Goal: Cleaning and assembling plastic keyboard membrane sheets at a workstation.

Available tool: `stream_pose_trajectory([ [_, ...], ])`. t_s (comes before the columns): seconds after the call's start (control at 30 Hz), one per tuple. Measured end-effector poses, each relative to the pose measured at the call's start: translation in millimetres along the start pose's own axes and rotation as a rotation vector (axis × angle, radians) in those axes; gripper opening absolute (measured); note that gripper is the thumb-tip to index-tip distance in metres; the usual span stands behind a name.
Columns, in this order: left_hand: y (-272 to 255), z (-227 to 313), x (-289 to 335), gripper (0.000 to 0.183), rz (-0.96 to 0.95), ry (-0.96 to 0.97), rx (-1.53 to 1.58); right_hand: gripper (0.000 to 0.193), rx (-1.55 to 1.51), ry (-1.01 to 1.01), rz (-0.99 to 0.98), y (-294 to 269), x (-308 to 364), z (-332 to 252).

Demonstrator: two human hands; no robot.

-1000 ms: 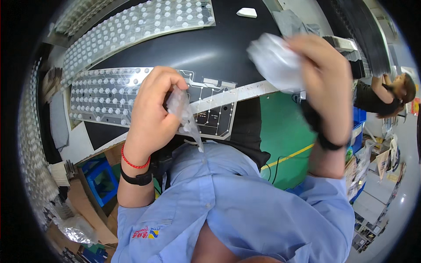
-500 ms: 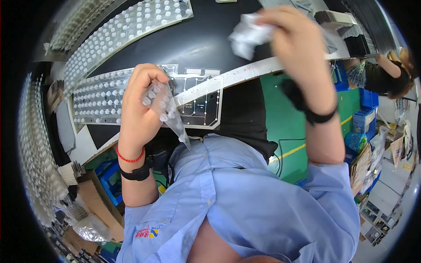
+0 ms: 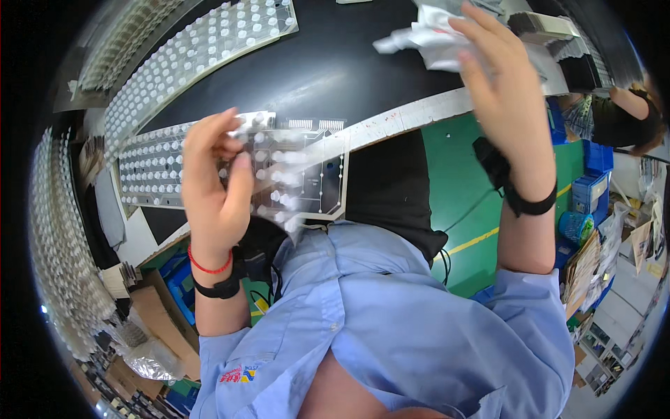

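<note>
My left hand [image 3: 216, 181], with finger and thumb tips apart, is beside a clear sheet with rows of white round domes [image 3: 283, 171]. Motion blurs this sheet, which lies over the right part of a flat clear circuit sheet [image 3: 331, 171] with silvery printed lines. Behind my left hand, more domes [image 3: 150, 171] continue leftward along the table's near edge. At the upper right, my right hand [image 3: 506, 91] is raised with its fingers spread. Crumpled white film or paper [image 3: 436, 42] is at its fingertips, and no firm grip on it shows.
Another dome-covered sheet [image 3: 202, 52] lies farther back on the black table [image 3: 342, 77]. A white strip [image 3: 412, 112] borders the table's near edge. Stacked dome sheets [image 3: 66, 237] stand at the left. Blue bins [image 3: 590, 192] and another person [image 3: 628, 115] are at the right.
The domed sheet, earlier pinched and folded up in my left hand, has spread down to the right as the fingers parted. My right hand moved right and its fingers opened from the white film.
</note>
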State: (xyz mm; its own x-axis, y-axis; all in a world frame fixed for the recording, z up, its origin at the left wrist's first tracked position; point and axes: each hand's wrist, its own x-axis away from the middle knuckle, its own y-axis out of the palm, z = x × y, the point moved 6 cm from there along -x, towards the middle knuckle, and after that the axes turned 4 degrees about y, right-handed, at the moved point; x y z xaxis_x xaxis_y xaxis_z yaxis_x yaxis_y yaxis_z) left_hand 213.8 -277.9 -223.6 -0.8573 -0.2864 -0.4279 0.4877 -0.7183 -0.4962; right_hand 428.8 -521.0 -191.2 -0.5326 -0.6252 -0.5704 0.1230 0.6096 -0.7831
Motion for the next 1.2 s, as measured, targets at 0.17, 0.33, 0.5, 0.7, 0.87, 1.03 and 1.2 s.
stream_pose_trajectory([
  [0.17, -2.7, 36.6, 20.3, 0.048, -0.196, 0.346, -0.195, 0.043, -0.129, 0.195, -0.087, 19.8, 8.0, -10.2],
  [0.33, 17.9, 35.3, 18.8, 0.047, -0.489, 0.21, -0.425, 0.033, 0.051, 0.07, -0.07, 37.9, 0.2, -15.7],
  [0.5, 13.9, 23.8, 25.2, 0.048, -0.471, 0.204, -0.399, 0.029, 0.049, 0.065, -0.125, 47.4, -5.9, -20.5],
  [0.7, 9.8, 16.5, 21.3, 0.037, -0.448, 0.204, -0.321, 0.033, -0.26, 0.001, -0.11, 47.1, -21.0, -70.8],
  [0.87, 4.8, 15.3, 22.3, 0.032, -0.452, 0.183, -0.254, 0.024, -0.456, -0.268, -0.53, 63.2, 9.4, -111.7],
  [1.03, 3.3, 15.4, 23.2, 0.027, -0.373, 0.176, -0.177, 0.02, -0.131, 0.014, -0.387, 2.8, -13.7, -12.6],
  [1.2, -0.3, 8.7, 28.4, 0.022, -0.286, 0.166, -0.07, 0.028, -0.173, 0.105, -0.09, 20.6, -20.7, -10.0],
])
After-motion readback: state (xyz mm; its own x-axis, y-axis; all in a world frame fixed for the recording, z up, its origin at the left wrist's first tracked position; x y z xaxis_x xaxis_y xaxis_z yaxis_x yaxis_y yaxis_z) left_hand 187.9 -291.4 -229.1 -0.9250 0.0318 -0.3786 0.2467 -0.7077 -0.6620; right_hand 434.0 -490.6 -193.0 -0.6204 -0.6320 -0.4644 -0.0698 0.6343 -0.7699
